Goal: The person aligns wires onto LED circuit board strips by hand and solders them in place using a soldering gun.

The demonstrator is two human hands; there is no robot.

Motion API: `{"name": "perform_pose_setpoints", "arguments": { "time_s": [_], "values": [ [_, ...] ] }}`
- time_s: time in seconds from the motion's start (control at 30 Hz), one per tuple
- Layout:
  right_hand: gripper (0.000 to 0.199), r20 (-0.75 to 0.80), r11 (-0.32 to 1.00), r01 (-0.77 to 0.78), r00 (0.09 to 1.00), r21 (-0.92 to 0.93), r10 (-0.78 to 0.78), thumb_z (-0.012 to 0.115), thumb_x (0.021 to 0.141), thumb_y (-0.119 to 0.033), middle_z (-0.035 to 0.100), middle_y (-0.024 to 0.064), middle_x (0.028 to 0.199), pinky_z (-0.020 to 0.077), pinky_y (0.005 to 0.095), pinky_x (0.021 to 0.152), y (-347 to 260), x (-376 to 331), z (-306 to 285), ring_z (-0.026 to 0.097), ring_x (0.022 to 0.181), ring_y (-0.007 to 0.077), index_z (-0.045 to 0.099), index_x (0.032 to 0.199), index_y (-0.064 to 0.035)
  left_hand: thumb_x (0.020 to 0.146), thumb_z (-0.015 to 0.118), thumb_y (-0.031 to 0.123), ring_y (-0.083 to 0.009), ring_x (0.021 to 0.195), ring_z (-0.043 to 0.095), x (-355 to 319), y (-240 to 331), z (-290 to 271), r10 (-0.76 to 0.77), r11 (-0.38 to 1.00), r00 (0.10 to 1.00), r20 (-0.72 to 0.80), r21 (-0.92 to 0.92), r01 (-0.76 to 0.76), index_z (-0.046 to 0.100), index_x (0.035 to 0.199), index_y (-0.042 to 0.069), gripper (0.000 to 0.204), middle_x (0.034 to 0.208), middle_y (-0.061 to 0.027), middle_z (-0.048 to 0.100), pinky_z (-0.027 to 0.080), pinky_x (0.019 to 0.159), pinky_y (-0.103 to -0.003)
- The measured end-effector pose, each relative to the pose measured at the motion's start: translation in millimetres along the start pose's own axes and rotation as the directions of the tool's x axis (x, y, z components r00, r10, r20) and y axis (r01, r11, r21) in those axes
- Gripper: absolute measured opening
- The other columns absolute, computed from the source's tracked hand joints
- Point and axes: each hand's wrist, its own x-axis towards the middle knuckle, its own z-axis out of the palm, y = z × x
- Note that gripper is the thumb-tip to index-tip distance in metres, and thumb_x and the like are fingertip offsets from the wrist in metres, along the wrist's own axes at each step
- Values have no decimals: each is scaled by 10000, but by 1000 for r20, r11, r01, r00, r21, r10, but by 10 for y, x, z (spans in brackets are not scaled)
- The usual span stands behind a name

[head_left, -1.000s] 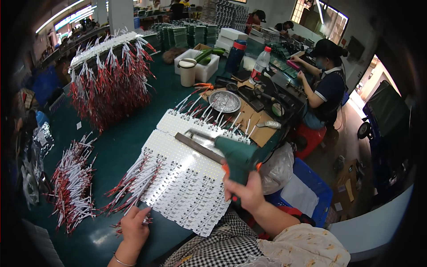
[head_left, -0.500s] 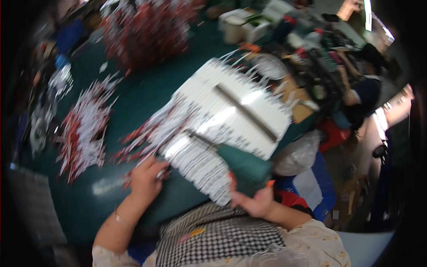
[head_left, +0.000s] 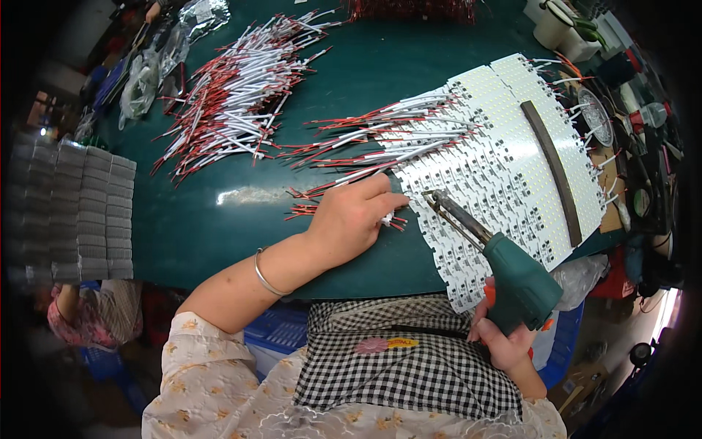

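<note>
My right hand (head_left: 504, 340) grips a green soldering gun (head_left: 504, 271) by its handle, its metal tip resting at the near-left edge of a white panel of small circuit boards (head_left: 504, 168). My left hand (head_left: 358, 212) lies on the green table beside that edge, fingers pinching a short red-and-white wire (head_left: 387, 218) against the boards. A fan of red-and-white wires (head_left: 387, 135) sticks out from the panel's left side. A dark curved bar (head_left: 552, 164) lies across the panel.
A loose heap of red-and-white wires (head_left: 234, 88) lies at the far left of the green table (head_left: 219, 219). Grey stacked trays (head_left: 69, 212) stand at the left. Cups, a round dish (head_left: 596, 117) and tools crowd the right edge. Another person's patterned sleeve (head_left: 95, 322) shows lower left.
The view has swung down and closer over the panel. My left hand has moved right to the panel's edge and pinched a wire; the soldering gun's tip has come down to that edge.
</note>
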Motion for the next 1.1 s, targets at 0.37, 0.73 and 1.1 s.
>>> {"name": "perform_pose_setpoints", "arguments": {
  "time_s": [0.37,0.73,1.1],
  "values": [
    [429,43,997,-24,999,68,21,582,859,18,597,144,872,510,250,569,3,14,12,576,643,126,427,1259,41,547,551,-173,-259,718,618,21,-23,20,-13,997,1000,16,-78,14,678,950,46,475,809,-88,597,495,574,-339],
    [398,81,996,8,997,-92,0,568,837,11,562,136,832,521,288,551,8,1,7,575,621,164,414,1203,31,542,566,-153,-248,685,618,32,-28,21,47,999,999,7,-17,-47,681,944,49,465,810,-75,601,490,540,-331],
    [693,-210,981,32,978,193,9,738,760,-184,522,101,632,483,292,415,-242,77,14,528,443,173,349,1257,103,561,594,-134,-237,669,616,20,-16,0,47,999,999,19,-8,-47,665,957,53,444,809,-68,597,492,531,-326]
  ]
}}
